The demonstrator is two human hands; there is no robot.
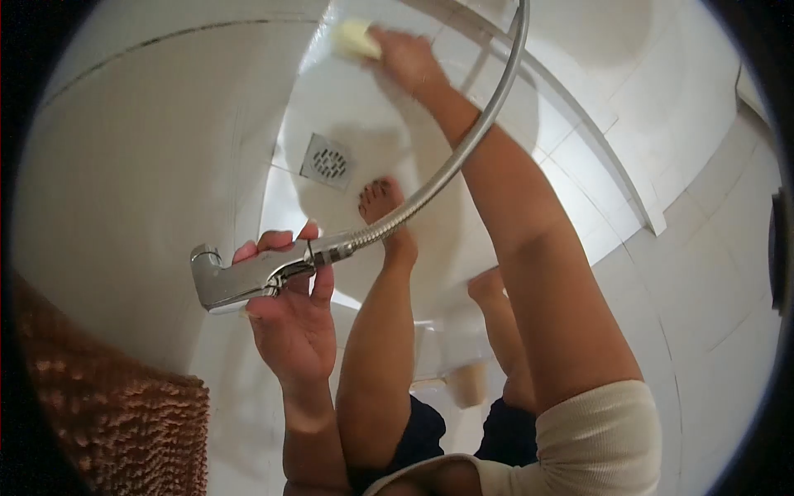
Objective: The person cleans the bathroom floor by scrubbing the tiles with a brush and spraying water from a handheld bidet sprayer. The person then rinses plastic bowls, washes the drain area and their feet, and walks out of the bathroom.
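Observation:
My left hand (298, 318) is wrapped round a chrome spray head (240, 281), its nozzle end pointing left. From its other end a ribbed metal hose (451, 165) curves up to the top edge, passing over my right forearm. Higher up, my right hand (401, 58) grips a pale yellow cloth or sponge (356, 40), blurred, close to the corner where wall and floor meet. No water shows coming from the nozzle.
A square metal drain (327, 162) lies in the white floor beside my bare foot (380, 198). A curved raised edge (595, 136) crosses the right side. A brown shaggy textile (124, 405) is at lower left, a beige container (467, 385) between my legs.

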